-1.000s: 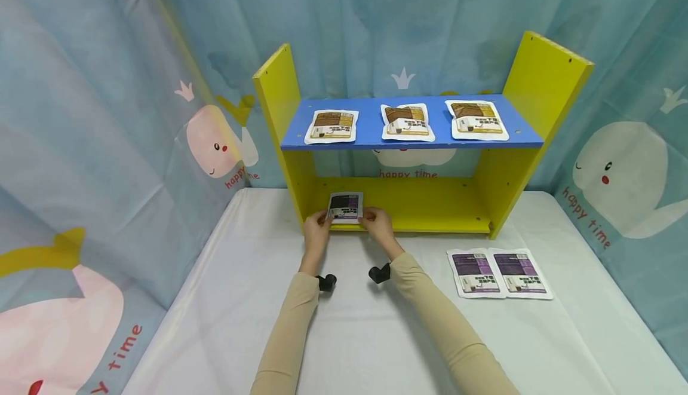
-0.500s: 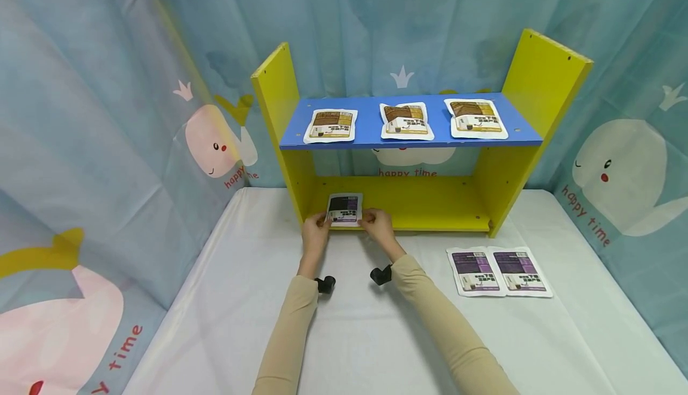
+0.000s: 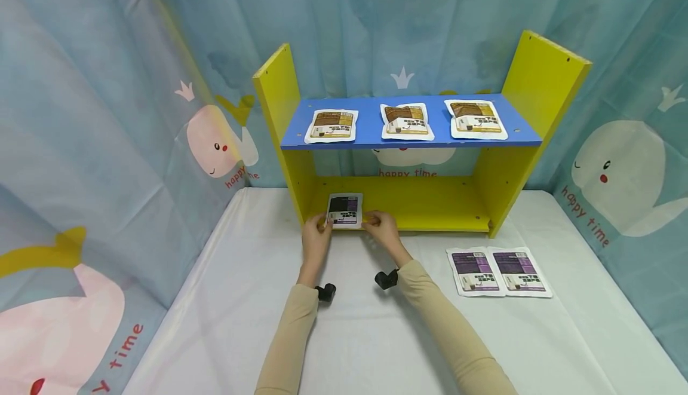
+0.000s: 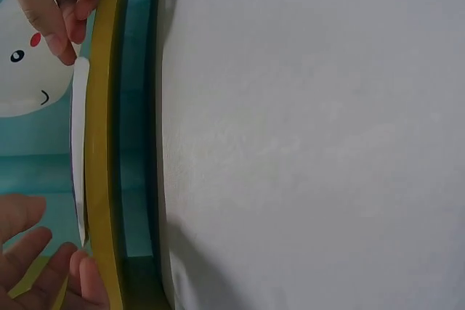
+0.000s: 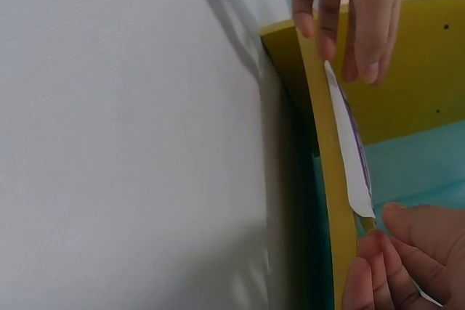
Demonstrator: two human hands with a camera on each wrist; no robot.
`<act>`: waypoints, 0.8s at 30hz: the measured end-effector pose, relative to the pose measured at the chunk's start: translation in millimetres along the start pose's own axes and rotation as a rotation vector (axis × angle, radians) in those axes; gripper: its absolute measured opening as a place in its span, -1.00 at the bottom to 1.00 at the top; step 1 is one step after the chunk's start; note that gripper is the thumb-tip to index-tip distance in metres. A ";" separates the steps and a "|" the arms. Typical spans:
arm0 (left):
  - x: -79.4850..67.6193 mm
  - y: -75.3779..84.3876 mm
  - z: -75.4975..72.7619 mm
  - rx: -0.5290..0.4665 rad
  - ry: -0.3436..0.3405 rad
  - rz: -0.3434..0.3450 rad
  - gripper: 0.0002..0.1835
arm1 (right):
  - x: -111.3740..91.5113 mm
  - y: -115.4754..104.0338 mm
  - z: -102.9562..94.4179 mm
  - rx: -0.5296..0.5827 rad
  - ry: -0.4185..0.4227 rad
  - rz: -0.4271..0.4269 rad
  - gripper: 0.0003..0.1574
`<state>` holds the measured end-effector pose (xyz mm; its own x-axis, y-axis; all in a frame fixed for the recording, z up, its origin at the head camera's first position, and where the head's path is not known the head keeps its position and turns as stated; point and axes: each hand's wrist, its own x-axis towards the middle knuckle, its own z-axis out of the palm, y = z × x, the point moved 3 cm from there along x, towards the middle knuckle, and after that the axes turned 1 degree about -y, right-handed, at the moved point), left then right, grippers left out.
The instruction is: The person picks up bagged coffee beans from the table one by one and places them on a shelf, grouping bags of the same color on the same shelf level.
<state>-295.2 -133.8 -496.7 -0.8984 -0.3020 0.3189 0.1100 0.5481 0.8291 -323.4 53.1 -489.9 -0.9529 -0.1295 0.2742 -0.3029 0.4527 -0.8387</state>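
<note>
A white pouch with a black and purple label (image 3: 345, 210) lies flat near the left end of the yellow bottom board (image 3: 424, 204), close to its front edge. My left hand (image 3: 315, 242) is at the pouch's left edge, thumb and fingers spread apart in the left wrist view, fingertips close to the pouch's end. At its right edge, my right hand (image 3: 383, 230) has thumb and fingertips beside the near corner. A narrow gap shows between that thumb and the fingers in the right wrist view. Whether the fingertips still touch the pouch is hard to tell.
Three brown-labelled pouches (image 3: 407, 122) lie in a row on the blue upper board (image 3: 371, 105). Two purple-labelled pouches (image 3: 498, 272) lie side by side on the white table (image 3: 365, 347), at the right. Yellow side panels (image 3: 510, 144) flank the boards.
The purple-labelled pouch has shifted slightly toward the front edge and lies flatter. My right hand has drawn a little to the right; my left hand stays nearly in place.
</note>
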 end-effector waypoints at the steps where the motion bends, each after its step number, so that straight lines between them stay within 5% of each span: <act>1: -1.0 0.3 0.1 -0.005 0.007 0.006 -0.66 | -0.8 0.6 -0.9 0.007 0.002 -0.006 -0.63; 9: -10.8 10.6 -0.7 0.019 0.054 0.055 -0.65 | -10.8 6.7 -7.3 0.053 0.029 0.013 -0.62; 24: -33.3 37.3 22.5 -0.007 -0.007 0.180 -0.69 | -33.7 14.4 -21.1 0.118 0.024 0.064 -0.59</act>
<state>-270.7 -85.8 -486.7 -0.8667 -0.1944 0.4594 0.2722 0.5875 0.7621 -295.3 82.6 -501.3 -0.9701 -0.0815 0.2286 -0.2426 0.3522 -0.9039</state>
